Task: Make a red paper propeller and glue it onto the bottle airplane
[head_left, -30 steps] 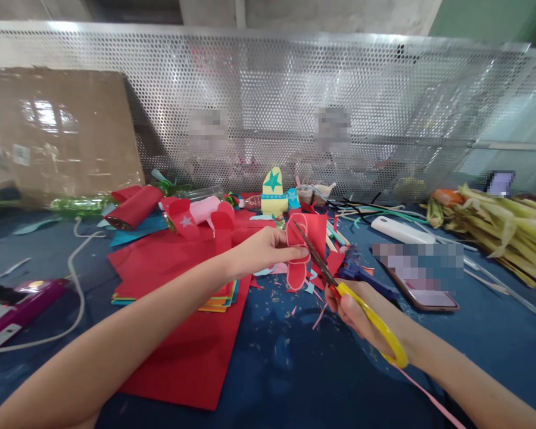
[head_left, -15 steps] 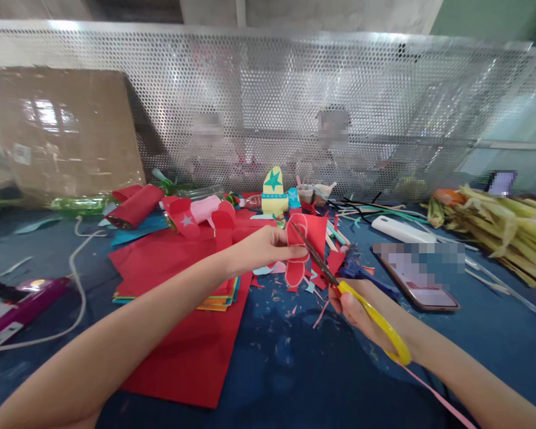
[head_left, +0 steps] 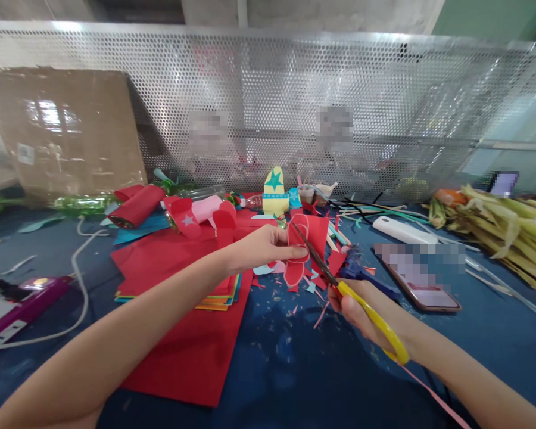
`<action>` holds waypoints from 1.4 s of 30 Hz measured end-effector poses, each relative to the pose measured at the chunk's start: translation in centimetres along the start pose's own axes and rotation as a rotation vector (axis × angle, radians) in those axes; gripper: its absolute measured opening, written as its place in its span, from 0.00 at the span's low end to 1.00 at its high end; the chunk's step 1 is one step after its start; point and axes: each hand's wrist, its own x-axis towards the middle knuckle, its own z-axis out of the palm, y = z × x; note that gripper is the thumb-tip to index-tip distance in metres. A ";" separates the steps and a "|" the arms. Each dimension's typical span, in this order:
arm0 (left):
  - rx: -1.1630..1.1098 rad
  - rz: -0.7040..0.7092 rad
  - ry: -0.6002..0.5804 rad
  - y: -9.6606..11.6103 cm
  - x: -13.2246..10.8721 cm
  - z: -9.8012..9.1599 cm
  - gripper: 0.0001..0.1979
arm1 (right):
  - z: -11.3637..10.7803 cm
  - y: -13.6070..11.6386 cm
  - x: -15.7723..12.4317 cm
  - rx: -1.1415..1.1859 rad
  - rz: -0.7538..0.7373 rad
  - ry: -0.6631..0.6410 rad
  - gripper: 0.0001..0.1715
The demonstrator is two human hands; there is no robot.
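My left hand (head_left: pixel 263 245) pinches a piece of red paper (head_left: pixel 315 233) with a drawn outline, holding it up over the blue table (head_left: pixel 295 369). My right hand (head_left: pixel 361 313) grips yellow-handled scissors (head_left: pixel 377 325); their blades (head_left: pixel 310 253) cross the red paper. Small paper scraps (head_left: pixel 295 295) lie on the table below the cut.
A large red sheet (head_left: pixel 192 351) and a stack of coloured paper (head_left: pixel 218 301) lie at the left. A phone (head_left: pixel 422 274), a white object (head_left: pixel 397 229) and corn husks (head_left: pixel 504 229) are at the right. A purple tool (head_left: pixel 22 304) with a cord lies far left. Paper crafts (head_left: pixel 274 190) stand before the perforated metal screen (head_left: pixel 295 107).
The scissors and the red paper have shifted only slightly; both hands keep their hold in almost the same place.
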 end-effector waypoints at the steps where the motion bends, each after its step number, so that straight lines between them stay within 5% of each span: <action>1: -0.009 -0.002 0.001 0.0 0.0 0.0 0.12 | 0.0 0.0 0.0 -0.007 -0.005 -0.004 0.37; 19: -0.101 -0.061 -0.040 -0.2 0.0 -0.1 0.10 | -0.3 -1.0 -0.1 -0.114 -0.035 -0.029 0.38; 34: -0.111 -0.101 0.009 0.1 -0.1 0.3 0.12 | 0.6 0.3 -0.5 0.144 0.088 0.012 0.31; 42: -0.123 -0.082 0.135 -0.6 0.1 1.6 0.18 | 1.6 1.1 -0.3 0.399 0.177 -0.013 0.38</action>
